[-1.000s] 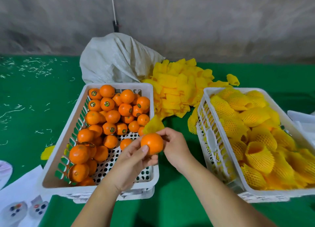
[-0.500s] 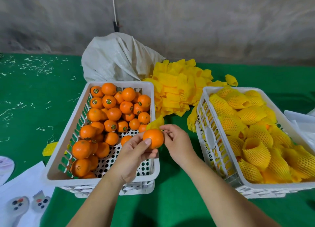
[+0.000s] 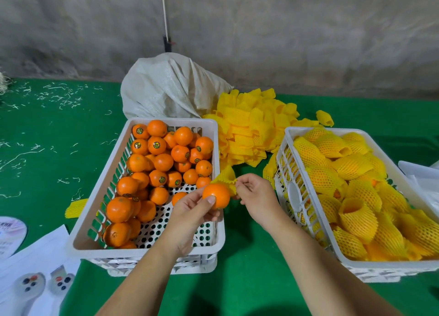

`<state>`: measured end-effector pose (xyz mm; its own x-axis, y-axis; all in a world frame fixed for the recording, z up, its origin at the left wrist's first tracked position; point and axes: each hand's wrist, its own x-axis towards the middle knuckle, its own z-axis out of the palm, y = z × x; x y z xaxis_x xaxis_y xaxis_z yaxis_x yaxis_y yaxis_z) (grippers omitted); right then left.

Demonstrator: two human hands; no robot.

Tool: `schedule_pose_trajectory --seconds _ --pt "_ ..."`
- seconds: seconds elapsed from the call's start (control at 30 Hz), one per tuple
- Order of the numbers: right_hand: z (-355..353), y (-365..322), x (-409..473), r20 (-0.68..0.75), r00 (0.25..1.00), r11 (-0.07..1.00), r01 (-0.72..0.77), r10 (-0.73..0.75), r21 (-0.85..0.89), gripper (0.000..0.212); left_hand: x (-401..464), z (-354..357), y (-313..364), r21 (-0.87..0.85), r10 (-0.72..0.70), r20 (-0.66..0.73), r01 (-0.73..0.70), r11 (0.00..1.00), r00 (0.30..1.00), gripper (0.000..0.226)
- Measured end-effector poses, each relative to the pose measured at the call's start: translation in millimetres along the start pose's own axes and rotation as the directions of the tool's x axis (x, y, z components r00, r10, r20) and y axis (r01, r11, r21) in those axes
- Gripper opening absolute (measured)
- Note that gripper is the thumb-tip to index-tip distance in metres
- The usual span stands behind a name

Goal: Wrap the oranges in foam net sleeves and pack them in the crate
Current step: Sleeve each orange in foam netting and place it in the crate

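Risk: sleeve [image 3: 224, 179] mouth only partly against orange [image 3: 217, 195]; thin foam net could tear or fold shut if pulled before mouth spreads, and fruit held by fingertips alone could slip, drop to green surface [image 3: 249, 256] between crates. Left hand [image 3: 190, 209] grip: thumb and fingers curled round orange, over near right corner of left crate [image 3: 147, 251]. Right hand [image 3: 256, 197] grip: fingers pinched tight on sleeve edge, touching fruit's far side. Right crate [image 3: 389, 264] holds wrapped fruit

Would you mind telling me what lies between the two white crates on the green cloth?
In the head view, bare green cloth between left crate and right crate; above it, both hands meet.
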<state>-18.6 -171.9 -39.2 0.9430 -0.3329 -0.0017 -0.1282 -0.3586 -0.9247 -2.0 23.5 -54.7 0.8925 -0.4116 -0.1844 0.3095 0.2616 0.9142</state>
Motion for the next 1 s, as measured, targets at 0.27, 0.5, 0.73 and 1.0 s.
schedule_pose_trajectory --seconds 0.27,0.5,0.73,1.0 --pt "14.1 -9.3 -21.0 0.117 0.989 0.986 0.078 -0.096 0.148 0.008 0.1 -0.5 1.0 0.046 0.002 -0.050 0.000 0.999 0.999 0.068" --pt "9.9 -8.1 -22.0 0.156 0.974 0.986 0.158 -0.164 0.053 0.007 0.6 -0.8 4.7 -0.016 0.008 -0.138 -0.011 1.000 0.990 0.037" --pt "20.9 -8.5 -25.0 0.191 0.918 0.899 0.384 -0.347 -0.210 0.008 -0.6 1.7 9.0 -0.031 -0.055 0.036 0.056 0.998 0.998 0.047" --pt "8.4 -11.5 -19.7 0.107 0.920 0.905 0.390 -0.376 -0.171 0.021 -1.9 -4.7 9.8 -0.081 -0.014 0.012 0.015 0.997 1.000 0.057"
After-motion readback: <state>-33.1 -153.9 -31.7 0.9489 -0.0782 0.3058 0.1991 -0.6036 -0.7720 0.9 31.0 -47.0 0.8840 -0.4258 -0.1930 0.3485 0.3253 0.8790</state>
